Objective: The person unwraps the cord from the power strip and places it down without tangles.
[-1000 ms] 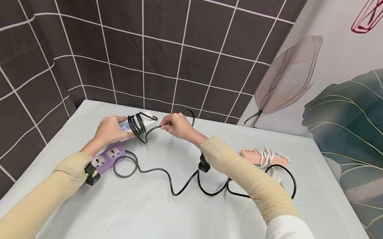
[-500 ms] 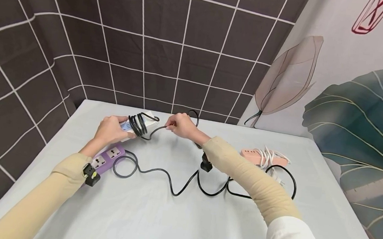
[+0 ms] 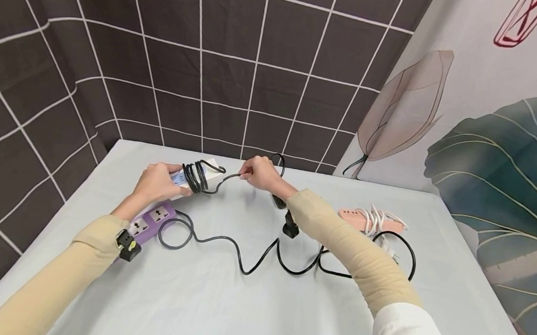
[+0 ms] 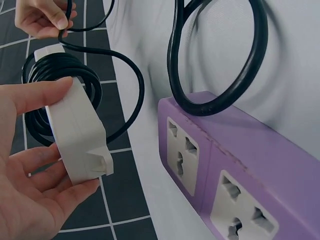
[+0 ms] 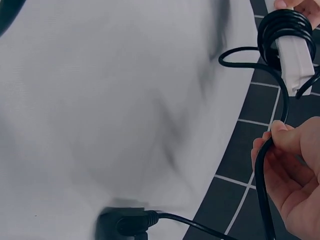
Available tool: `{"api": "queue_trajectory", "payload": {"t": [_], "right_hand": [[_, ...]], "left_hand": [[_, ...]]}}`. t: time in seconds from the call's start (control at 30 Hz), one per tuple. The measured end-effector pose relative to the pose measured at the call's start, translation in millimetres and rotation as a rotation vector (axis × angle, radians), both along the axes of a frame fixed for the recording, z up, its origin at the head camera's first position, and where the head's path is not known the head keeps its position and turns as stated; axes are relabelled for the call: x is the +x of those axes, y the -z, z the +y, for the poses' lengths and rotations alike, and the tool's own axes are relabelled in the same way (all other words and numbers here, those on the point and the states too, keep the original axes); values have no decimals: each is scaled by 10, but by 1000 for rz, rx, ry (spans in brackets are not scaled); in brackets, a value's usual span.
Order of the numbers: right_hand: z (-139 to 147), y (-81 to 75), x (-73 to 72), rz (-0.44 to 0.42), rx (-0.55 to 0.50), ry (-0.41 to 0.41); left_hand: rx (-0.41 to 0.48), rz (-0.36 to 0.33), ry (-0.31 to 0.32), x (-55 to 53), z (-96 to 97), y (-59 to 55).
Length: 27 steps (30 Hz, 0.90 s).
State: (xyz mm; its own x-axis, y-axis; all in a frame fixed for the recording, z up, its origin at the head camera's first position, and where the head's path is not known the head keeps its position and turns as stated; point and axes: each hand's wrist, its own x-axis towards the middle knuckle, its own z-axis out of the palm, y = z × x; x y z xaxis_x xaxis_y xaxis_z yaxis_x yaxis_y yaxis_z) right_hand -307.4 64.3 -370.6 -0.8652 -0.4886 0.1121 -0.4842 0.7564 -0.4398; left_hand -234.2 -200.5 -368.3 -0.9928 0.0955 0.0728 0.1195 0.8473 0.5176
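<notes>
My left hand [image 3: 155, 182] grips one end of a white power strip [image 4: 77, 127], thumb on one side and fingers round the other. Several turns of black cord [image 3: 194, 177] are wound about the strip's middle. To its right, my right hand [image 3: 260, 173] pinches the free length of that cord between thumb and fingers. In the right wrist view this length [image 5: 262, 185] curves from the coil through the pinch and hangs below it. The cord's black plug [image 5: 125, 223] is near the tabletop, partly behind the right wrist in the head view.
Beside the left wrist lies a purple power strip [image 3: 159, 217], its dark cord [image 3: 231, 239] snaking right across the white table [image 3: 219, 311]. A pink power strip [image 3: 352, 218] wrapped in white cord [image 3: 374, 221] sits at the right. A dark tiled-pattern curtain [image 3: 223, 80] hangs behind.
My right hand has moved right, drawing the cord straighter away from the white power strip. The plug has come into view by the right wrist. My left hand has barely moved.
</notes>
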Motion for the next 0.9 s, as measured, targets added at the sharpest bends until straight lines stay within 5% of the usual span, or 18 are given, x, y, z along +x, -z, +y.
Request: {"api": "queue_trajectory", "payload": {"t": [0.43, 0.9], "right_hand": [[50, 33, -72, 13, -49, 162], [80, 8, -106, 71, -95, 246]], "left_hand": [[4, -1, 44, -9, 49, -7], [-19, -28, 95, -19, 111, -16]]}}
